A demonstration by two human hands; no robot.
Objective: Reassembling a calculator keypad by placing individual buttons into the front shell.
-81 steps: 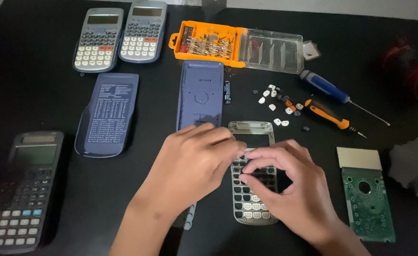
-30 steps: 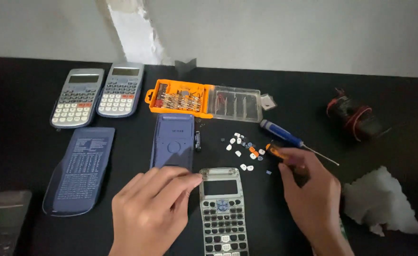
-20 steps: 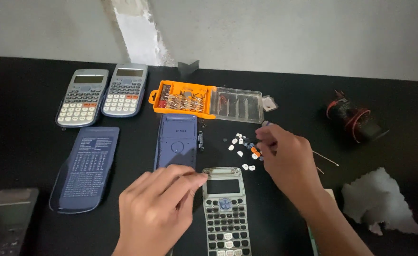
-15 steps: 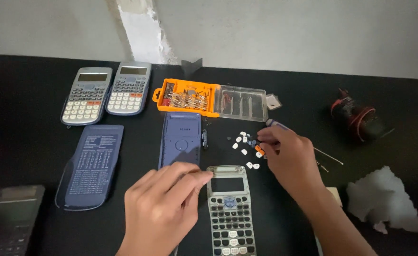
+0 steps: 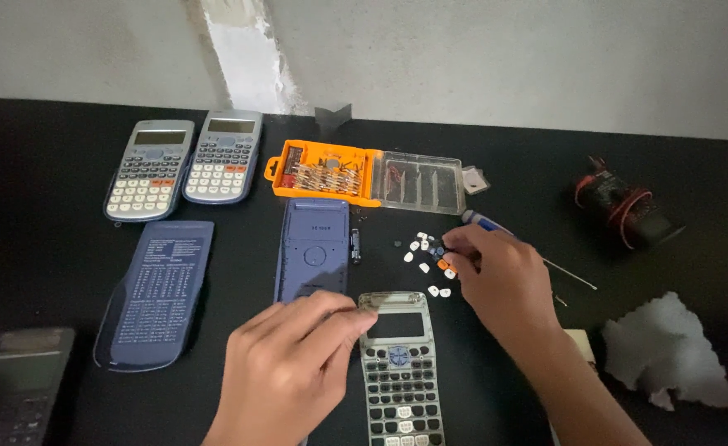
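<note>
The right hand (image 5: 500, 277) pinches — it seems — at the loose key caps (image 5: 427, 256) just right of frame centre, the left hand (image 5: 294, 372) steadying the keypad frame (image 5: 397, 363) at lower centre with curled fingertips — one careless brush could scatter those caps across the black table (image 5: 50, 140).

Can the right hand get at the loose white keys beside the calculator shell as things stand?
Probably yes. The right hand already hovers at the loose white keys, fingertips among them, with nothing lying over them. The left hand rests at the calculator shell, out of the way.
</note>
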